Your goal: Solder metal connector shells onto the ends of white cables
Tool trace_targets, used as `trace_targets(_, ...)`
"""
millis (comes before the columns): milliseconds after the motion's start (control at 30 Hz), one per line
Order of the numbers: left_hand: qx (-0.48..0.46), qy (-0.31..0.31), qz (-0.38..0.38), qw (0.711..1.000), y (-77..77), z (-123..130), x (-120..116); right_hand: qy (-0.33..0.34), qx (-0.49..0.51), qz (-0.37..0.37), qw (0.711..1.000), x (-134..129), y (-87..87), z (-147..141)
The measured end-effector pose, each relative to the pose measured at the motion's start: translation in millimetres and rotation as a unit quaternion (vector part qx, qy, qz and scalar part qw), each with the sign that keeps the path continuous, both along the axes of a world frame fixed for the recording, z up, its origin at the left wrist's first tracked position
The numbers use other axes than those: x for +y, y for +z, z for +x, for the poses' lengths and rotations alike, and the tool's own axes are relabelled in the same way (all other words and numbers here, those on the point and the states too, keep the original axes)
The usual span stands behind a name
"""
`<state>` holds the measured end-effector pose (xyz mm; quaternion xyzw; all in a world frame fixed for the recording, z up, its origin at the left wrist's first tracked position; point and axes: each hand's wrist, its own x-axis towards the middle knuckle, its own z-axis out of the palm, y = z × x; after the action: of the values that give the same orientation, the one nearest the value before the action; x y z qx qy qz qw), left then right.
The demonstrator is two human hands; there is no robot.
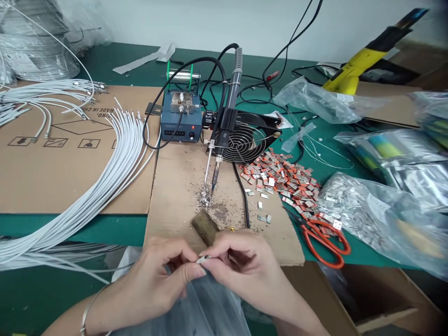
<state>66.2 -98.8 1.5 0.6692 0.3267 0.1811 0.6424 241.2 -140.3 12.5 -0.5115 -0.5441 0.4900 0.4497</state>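
I have the left hand (171,277) and right hand (245,263) meeting in front of me, low in the head view. On each, thumb and forefinger are pinched nearly together from opposite sides on a small white piece (201,260), dark at 1 end (too covered by the fingertips for me to say what it is). It sits between the 2 hands, above bluish-grey cloth (203,310).

My tightest edge is ahead: a worn brown-olive sponge block (205,227) lies just beyond the right fingers. Past it, a black-and-grey soldering iron (231,98) stands tip down in its holder over a scatter of silvery solder bits (205,196). To the right, a strip of brown cardboard sheet (280,238) gives me some room before the orange-handled scissors (324,254), which lie near the table's front edge. A heap of orange-and-silver USB connectors (290,179) spreads behind them. On the left, a thick bundle of white cables (108,177) curves over the near edge of a 2nd, printed cardboard sheet (45,177).

The table top (105,60) is green, with a pale wall (168,21) behind. A blue soldering station (166,133) shows a red light, a round-grilled black fan (247,143) just beside it. An open brown cardboard box (329,298) sits below the right edge.
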Motion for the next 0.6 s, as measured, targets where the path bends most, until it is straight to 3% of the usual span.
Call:
trace_targets(133,-0.058,0.032,-0.132,0.989,-10.9,7.5,-4.5,-0.089,0.132,0.015,0.987,-1.6,-11.2,-17.5)
trace_targets(233,-0.072,0.047,-0.165,0.983,-13.3,7.9,-3.8,-0.116,0.156,0.005,0.981,-2.5,-15.3,-22.4)
trace_targets(400,-0.083,0.010,-0.234,0.969,-5.5,0.0,2.7,-0.015,0.114,-0.031,0.993,-3.5,-9.9,-1.9)
trace_targets(500,-0.072,-0.029,-0.251,0.965,-3.0,-3.4,5.2,0.033,0.010,-0.013,0.999,-3.2,-2.6,9.4)
trace_targets(600,-0.033,-0.062,-0.217,0.974,-1.1,-5.9,6.0,0.095,-0.115,0.019,0.989,-2.0,6.2,13.6)
